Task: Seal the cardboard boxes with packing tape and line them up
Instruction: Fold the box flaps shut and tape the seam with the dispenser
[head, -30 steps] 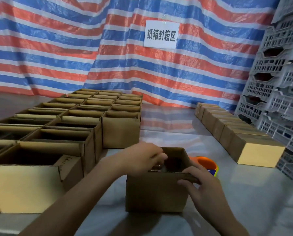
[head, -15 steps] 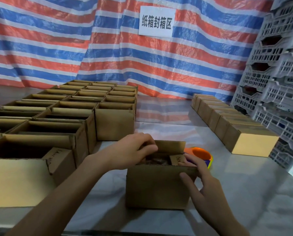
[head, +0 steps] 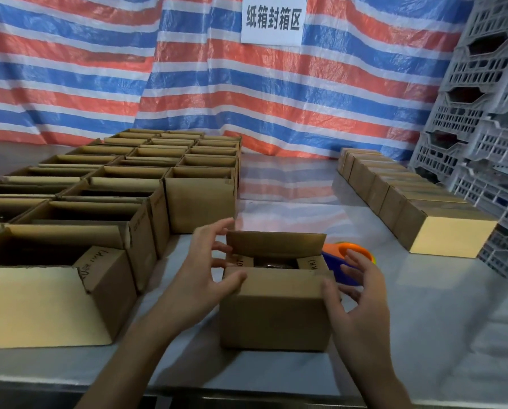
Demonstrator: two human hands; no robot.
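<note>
Obs: box noted on table, far flap up, end flaps folded in. L hand spread at box's left end, thumb laid on near flap. R hand spread at right end, thumb on front corner — nothing gripped. Dispenser just behind box, to its right. Open boxes left of box; sealed row well right.

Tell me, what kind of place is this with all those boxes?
Probably a packing workshop or warehouse corner. Rows of open cardboard boxes wait on a metal table, closed boxes line up at the right, and an orange tape dispenser lies nearby.
</note>
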